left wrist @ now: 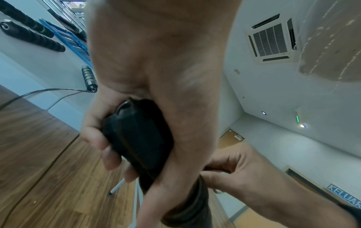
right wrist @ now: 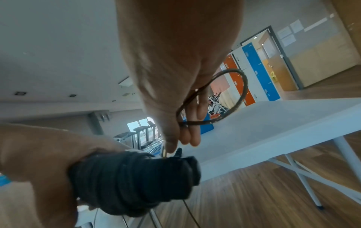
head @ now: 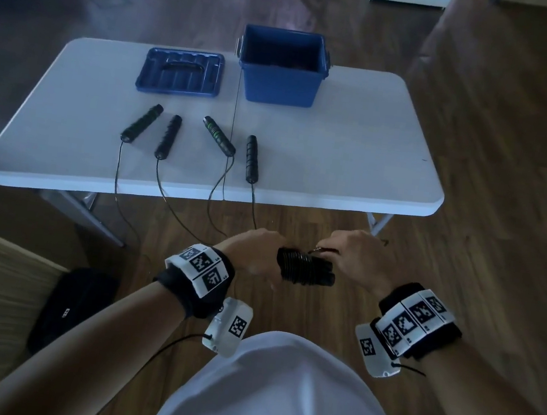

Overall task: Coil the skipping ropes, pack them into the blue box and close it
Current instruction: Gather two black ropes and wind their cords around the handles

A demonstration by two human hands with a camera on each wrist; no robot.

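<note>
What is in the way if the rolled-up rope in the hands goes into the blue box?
Nothing visible. The blue box stands open, its lid lying flat beside it. The left hand grips the coiled rope out in front of the table, and the four handles on it lie nearer than the box.

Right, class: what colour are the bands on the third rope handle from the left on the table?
Green bands on a dark handle, clearest in the head view.

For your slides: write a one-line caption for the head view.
Left hand grips coiled rope, right hand holds a band; four handles lie by the open box.
</note>
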